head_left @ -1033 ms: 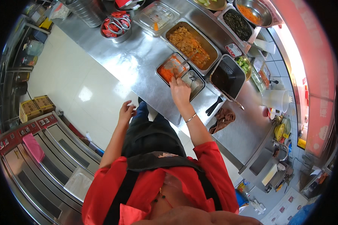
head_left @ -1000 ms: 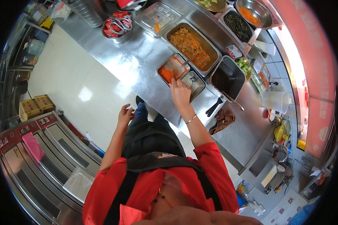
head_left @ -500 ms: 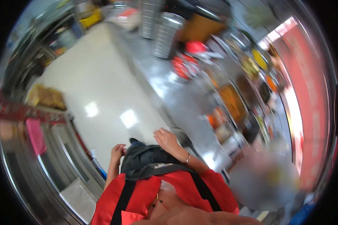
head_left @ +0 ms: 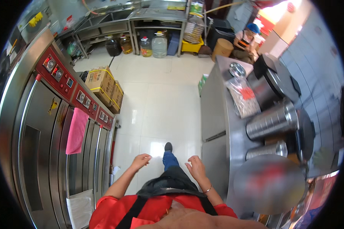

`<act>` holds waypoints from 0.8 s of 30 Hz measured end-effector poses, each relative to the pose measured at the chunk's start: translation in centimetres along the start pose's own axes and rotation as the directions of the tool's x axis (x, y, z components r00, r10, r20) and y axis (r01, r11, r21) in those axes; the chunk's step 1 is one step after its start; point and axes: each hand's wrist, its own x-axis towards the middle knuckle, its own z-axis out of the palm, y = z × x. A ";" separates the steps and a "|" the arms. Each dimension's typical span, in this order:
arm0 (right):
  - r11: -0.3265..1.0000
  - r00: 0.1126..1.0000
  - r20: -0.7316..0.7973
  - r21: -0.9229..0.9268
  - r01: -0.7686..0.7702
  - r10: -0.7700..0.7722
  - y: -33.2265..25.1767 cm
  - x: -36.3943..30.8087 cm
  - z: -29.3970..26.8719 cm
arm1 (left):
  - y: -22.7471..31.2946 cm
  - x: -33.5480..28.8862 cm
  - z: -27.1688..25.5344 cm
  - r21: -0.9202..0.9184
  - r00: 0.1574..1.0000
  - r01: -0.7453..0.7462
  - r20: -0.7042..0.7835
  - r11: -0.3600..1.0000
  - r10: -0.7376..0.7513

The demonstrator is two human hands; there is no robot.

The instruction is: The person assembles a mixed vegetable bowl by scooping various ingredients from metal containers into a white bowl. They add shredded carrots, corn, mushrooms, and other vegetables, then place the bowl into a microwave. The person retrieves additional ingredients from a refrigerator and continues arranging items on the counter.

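Note:
My left hand (head_left: 141, 161) hangs in front of my dark apron, fingers loosely bent and holding nothing. On the other side my right hand (head_left: 195, 168), with a bracelet at its wrist, is also free, its fingers slightly apart. Both are held over the pale tiled floor (head_left: 145, 126). Nearest the left hand is a steel oven bank (head_left: 57, 126) with red control panels, a pink cloth (head_left: 77, 131) and a white cloth (head_left: 80, 210) hanging on its handles. The steel counter (head_left: 235, 152) runs beside my right hand, touched by neither hand.
Strapped cardboard boxes (head_left: 100, 84) stand past the ovens. Ahead are a steel sink bench (head_left: 103, 28) and several large bottles (head_left: 159, 45). A person in a blue cap (head_left: 252, 27) sits low at the far right. Steel canisters (head_left: 271, 121) and a bag (head_left: 244, 98) lie on the counter.
My view has swung from the food-laden counter to look along the aisle between ovens and counter. My hands have moved farther apart and stay free. One foot now shows forward.

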 end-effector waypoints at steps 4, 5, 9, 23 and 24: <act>1.000 0.972 0.235 0.018 -0.022 0.017 2.2 14.9 2.3 | -7.1 5.5 -8.3 0.075 0.976 0.140 -0.176 0.987 -0.125; 0.999 0.971 0.234 0.037 0.037 -0.044 2.1 19.4 3.3 | -9.0 6.3 -10.4 0.192 0.948 0.295 -0.179 0.936 -0.263; 0.967 0.933 0.265 0.135 0.214 -0.244 0.9 35.9 6.9 | -5.0 6.4 -12.0 -0.077 0.756 0.643 -0.098 0.762 -0.647; 0.912 0.818 0.407 0.236 0.336 -0.407 -2.9 79.2 21.9 | 12.6 40.3 -32.7 -0.544 0.732 0.611 0.110 0.576 -0.672; 0.927 0.831 0.413 0.207 0.313 -0.373 -2.4 82.1 22.5 | 13.0 42.9 -34.5 -0.557 0.741 0.595 0.101 0.579 -0.664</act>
